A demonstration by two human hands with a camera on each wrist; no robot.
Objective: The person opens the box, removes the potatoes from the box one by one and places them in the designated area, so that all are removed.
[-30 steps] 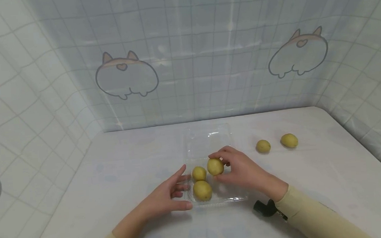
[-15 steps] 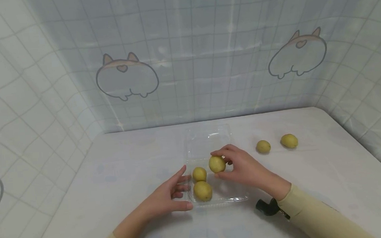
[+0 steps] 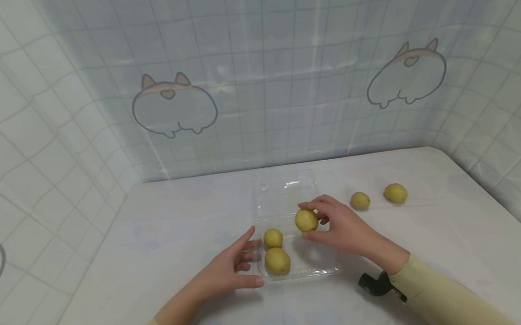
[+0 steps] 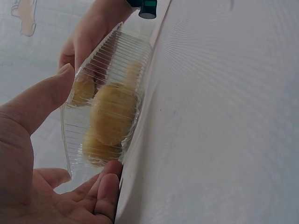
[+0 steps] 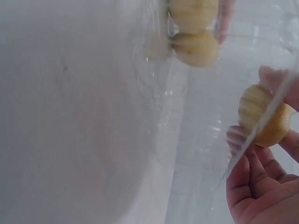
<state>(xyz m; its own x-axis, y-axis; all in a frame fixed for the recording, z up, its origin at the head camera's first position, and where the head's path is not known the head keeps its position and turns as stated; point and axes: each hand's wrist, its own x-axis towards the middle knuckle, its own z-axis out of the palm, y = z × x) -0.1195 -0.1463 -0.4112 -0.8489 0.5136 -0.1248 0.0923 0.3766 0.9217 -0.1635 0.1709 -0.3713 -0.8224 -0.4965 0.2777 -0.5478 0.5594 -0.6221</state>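
Note:
My right hand (image 3: pixel 339 225) pinches a yellow lemon (image 3: pixel 306 220) between thumb and fingers, over the back right part of a clear plastic clamshell box (image 3: pixel 312 270). The right wrist view shows this held lemon (image 5: pixel 275 123) partly through the box's clear wall. Two more lemons, a smaller one (image 3: pixel 273 238) and a larger one (image 3: pixel 277 261), sit one behind the other along the box's left side. My left hand (image 3: pixel 229 267) stands at that side with thumb and fingers spread; in the left wrist view its fingertips (image 4: pixel 108 186) lie by the ribbed wall.
The box's clear lid (image 3: pixel 285 191) lies folded back behind it. Right of the box, two loose lemons rest on the white table, a small one (image 3: pixel 360 200) and a bigger one (image 3: pixel 395 192). Grid-patterned curtains (image 3: pixel 254 81) enclose the table at the back and sides.
My right hand has carried the pinched lemon to the right and slightly back, away from the two lemons in the box. The left hand and the box have stayed in place.

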